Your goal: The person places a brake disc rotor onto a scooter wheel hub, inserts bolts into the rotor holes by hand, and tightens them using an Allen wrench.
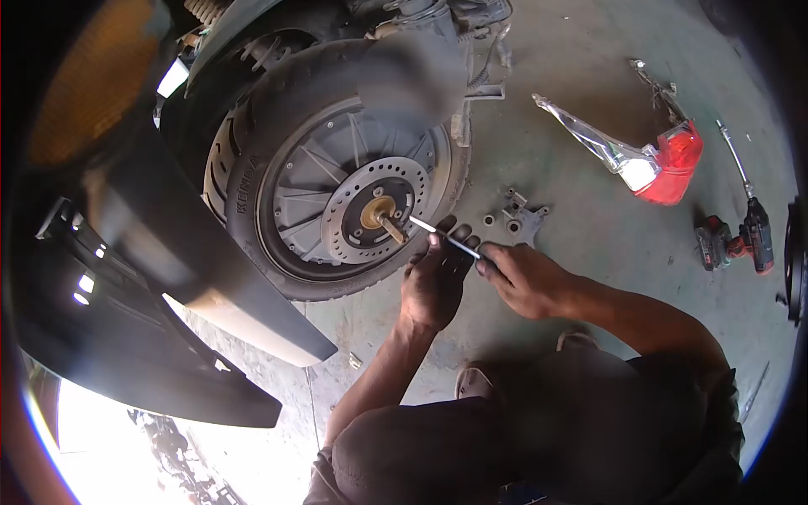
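A scooter wheel [290,202] with a black tyre stands before me, a perforated brake disc [338,223] at its hub. A bare axle [393,227] sticks out of the brass-coloured hub centre. My left hand [433,286] is below the axle, its fingers closed around a slim metal rod tool [463,247]. My right hand [528,279] grips the tool's near end. The tool's bright tip lies close to the axle; I cannot tell whether they touch. Fingers hide part of the tool, so its exact kind is unclear.
A metal bracket [525,220] lies on the floor right of the wheel. Farther right are a red tail light [677,156] and a cordless power tool [756,240] with a long extension. Dark body panels [189,244] overhang the left side.
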{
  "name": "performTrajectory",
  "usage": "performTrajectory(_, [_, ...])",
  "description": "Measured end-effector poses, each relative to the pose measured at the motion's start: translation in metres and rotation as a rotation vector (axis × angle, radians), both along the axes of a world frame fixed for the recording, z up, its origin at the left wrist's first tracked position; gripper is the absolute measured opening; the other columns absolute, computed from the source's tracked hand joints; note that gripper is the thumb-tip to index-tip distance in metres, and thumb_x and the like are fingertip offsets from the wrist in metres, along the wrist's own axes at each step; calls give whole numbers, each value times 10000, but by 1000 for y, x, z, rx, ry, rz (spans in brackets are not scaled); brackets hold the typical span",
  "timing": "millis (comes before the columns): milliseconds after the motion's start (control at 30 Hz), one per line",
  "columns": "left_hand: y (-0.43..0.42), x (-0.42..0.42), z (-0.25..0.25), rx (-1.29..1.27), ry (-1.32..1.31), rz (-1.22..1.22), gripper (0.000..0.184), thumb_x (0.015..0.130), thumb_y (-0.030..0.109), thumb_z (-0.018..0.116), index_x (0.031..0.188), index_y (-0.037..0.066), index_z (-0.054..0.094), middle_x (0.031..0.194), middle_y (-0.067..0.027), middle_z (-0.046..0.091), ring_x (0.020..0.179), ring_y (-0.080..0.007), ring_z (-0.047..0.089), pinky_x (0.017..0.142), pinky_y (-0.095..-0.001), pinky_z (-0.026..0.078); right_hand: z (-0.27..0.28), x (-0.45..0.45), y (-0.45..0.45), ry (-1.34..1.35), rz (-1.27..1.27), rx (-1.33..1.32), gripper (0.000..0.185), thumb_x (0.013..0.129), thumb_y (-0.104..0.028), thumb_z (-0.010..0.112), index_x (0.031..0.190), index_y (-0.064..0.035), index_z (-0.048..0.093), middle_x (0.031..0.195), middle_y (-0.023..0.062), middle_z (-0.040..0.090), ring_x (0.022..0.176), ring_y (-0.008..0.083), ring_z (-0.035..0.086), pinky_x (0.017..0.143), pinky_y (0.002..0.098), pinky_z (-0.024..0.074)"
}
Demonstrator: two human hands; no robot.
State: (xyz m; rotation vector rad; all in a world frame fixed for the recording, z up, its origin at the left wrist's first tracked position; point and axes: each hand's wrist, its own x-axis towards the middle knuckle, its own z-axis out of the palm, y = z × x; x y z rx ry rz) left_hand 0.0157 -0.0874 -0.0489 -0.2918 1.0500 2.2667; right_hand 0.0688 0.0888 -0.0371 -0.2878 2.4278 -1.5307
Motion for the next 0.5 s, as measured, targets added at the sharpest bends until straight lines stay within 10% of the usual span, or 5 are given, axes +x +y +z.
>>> performTrajectory(500, [3,-10,8,243,69,8,306,1018,285,442,1229,85,536,1157,-26,582,1072,-166,529,969,-342,418,39,-21,-31,292,-75,444,214,872,-112,537,971,75,502,597,203,609,550,341,649,502,428,530])
